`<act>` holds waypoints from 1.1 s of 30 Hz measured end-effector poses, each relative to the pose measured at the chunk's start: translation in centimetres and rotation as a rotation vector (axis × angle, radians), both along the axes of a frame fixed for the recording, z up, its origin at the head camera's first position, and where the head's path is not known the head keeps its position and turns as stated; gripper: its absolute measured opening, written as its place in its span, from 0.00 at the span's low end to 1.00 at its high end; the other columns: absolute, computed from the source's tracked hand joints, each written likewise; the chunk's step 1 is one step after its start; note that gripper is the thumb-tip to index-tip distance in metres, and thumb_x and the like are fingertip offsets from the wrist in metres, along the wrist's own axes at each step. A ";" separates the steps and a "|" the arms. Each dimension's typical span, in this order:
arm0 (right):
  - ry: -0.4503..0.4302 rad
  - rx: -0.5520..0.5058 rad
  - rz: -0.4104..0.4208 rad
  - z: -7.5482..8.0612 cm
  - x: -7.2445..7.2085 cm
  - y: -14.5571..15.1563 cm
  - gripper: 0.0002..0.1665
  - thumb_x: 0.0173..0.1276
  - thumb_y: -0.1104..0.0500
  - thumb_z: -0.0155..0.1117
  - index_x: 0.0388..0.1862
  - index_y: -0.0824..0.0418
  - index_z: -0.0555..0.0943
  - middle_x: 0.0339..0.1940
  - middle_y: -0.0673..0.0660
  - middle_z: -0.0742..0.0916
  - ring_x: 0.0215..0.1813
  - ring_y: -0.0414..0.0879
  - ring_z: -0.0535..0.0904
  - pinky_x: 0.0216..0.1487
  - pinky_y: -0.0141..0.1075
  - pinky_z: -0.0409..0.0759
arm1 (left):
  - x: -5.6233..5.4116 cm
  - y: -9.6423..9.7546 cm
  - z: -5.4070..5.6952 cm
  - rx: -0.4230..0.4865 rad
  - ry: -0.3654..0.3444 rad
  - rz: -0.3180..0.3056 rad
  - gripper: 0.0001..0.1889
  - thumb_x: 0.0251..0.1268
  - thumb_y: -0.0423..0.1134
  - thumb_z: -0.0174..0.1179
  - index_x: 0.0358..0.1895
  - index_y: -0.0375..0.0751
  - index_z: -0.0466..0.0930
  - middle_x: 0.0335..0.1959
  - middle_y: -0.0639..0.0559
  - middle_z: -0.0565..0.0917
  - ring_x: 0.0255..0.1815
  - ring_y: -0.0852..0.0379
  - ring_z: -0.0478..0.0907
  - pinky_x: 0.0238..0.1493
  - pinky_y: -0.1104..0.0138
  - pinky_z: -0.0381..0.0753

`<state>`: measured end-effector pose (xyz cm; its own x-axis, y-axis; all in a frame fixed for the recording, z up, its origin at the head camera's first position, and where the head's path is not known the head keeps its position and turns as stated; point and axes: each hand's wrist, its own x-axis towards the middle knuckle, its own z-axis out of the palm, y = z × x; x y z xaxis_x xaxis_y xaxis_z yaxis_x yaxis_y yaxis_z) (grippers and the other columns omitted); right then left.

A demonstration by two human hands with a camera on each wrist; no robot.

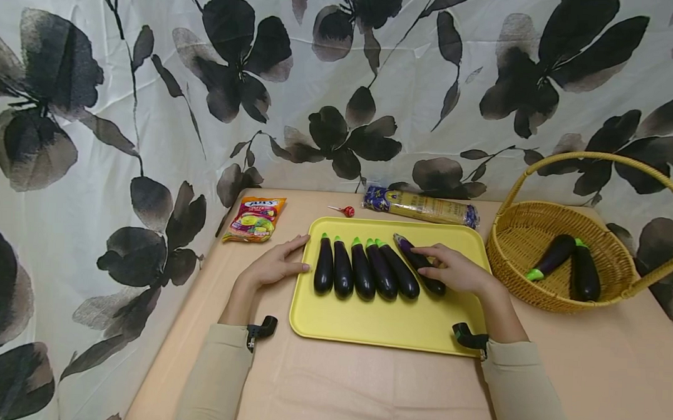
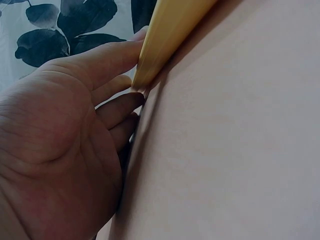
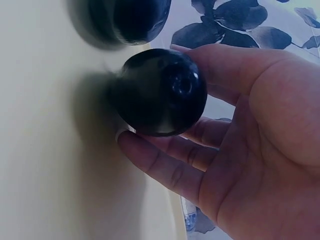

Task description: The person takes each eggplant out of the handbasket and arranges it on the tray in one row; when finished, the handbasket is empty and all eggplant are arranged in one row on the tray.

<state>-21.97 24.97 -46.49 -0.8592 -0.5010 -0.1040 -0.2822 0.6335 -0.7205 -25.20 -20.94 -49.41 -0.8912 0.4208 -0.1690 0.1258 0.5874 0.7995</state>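
Observation:
With thumb and fingers around its sides, my right hand (image 1: pixel 457 268) grips an eggplant (image 1: pixel 434 287) at the right end of a row. In the right wrist view its dark rounded end (image 3: pixel 160 92) sits between thumb and fingers, over the yellow surface. Several more eggplants (image 1: pixel 363 271) lie side by side on the yellow tray (image 1: pixel 365 324), green stem ends pointing away from me. My left hand (image 1: pixel 272 265) touches the tray's left edge, its fingers fairly straight; the left wrist view shows thumb and fingertips against the tray's outer wall (image 2: pixel 167 37).
A wicker basket (image 1: pixel 508 286) with a tall arched handle stands to the tray's right, with two eggplants (image 1: pixel 584 274) inside. Behind the tray lie a long pasta packet (image 1: pixel 427 207) and a red lollipop (image 1: pixel 348 211). A candy bag (image 1: pixel 255 219) rests at the back left.

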 end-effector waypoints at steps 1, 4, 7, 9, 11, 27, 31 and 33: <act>0.006 0.002 0.000 0.0 0.0 0.0 0.30 0.79 0.57 0.62 0.77 0.60 0.73 0.56 0.64 0.81 0.44 0.48 0.74 0.44 0.40 0.74 | 0.0 0.0 0.0 0.001 0.001 0.001 0.43 0.68 0.53 0.69 0.83 0.57 0.60 0.86 0.50 0.55 0.88 0.49 0.46 0.87 0.48 0.44; 0.014 0.001 -0.004 0.2 0.1 0.1 0.30 0.79 0.56 0.63 0.77 0.60 0.73 0.58 0.64 0.82 0.46 0.48 0.76 0.46 0.40 0.76 | 0.0 0.0 -0.1 0.004 0.001 0.005 0.43 0.68 0.52 0.69 0.83 0.57 0.60 0.86 0.51 0.55 0.88 0.50 0.46 0.87 0.48 0.44; 0.020 0.000 -0.005 0.2 0.1 0.1 0.30 0.79 0.56 0.63 0.76 0.61 0.74 0.60 0.65 0.82 0.49 0.49 0.79 0.49 0.42 0.78 | 0.0 0.0 -0.1 0.005 0.000 0.011 0.42 0.68 0.52 0.69 0.83 0.58 0.60 0.86 0.51 0.55 0.88 0.50 0.46 0.87 0.48 0.44; 0.020 -0.002 0.000 0.2 0.0 0.2 0.29 0.79 0.56 0.63 0.76 0.61 0.74 0.62 0.66 0.82 0.51 0.51 0.81 0.51 0.44 0.79 | 0.0 0.0 -0.1 0.007 -0.003 0.012 0.42 0.68 0.52 0.69 0.83 0.58 0.60 0.86 0.51 0.55 0.88 0.50 0.46 0.87 0.48 0.44; 0.012 -0.010 0.008 0.2 0.0 0.2 0.29 0.79 0.56 0.63 0.75 0.61 0.74 0.63 0.66 0.82 0.53 0.52 0.82 0.53 0.45 0.80 | -0.1 0.0 -0.1 0.008 -0.006 0.014 0.42 0.68 0.52 0.69 0.83 0.59 0.60 0.86 0.51 0.55 0.88 0.50 0.46 0.87 0.48 0.44; 0.003 -0.009 0.028 0.1 -0.1 -0.1 0.30 0.78 0.56 0.64 0.75 0.63 0.74 0.66 0.66 0.83 0.56 0.55 0.83 0.55 0.47 0.82 | -0.2 -0.1 -0.4 0.014 -0.001 0.008 0.43 0.68 0.53 0.69 0.83 0.58 0.60 0.86 0.51 0.55 0.88 0.50 0.46 0.87 0.48 0.43; 0.004 -0.015 0.015 0.4 0.0 0.0 0.31 0.77 0.54 0.66 0.75 0.62 0.74 0.65 0.66 0.83 0.54 0.53 0.83 0.52 0.43 0.82 | -0.2 -0.1 -0.5 0.016 -0.002 0.009 0.43 0.68 0.53 0.70 0.83 0.58 0.60 0.86 0.51 0.55 0.88 0.50 0.46 0.87 0.48 0.44; 0.008 -0.024 0.000 0.7 0.1 0.2 0.32 0.77 0.53 0.66 0.75 0.62 0.74 0.67 0.67 0.82 0.54 0.53 0.83 0.51 0.43 0.82 | -0.2 -0.1 -0.5 0.015 -0.002 0.010 0.43 0.68 0.53 0.70 0.83 0.58 0.60 0.86 0.51 0.55 0.88 0.50 0.46 0.87 0.48 0.44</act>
<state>-21.86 25.20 -45.82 -0.8600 -0.5033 -0.0845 -0.2884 0.6158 -0.7332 -25.43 -21.06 -49.90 -0.8949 0.4148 -0.1648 0.1184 0.5767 0.8083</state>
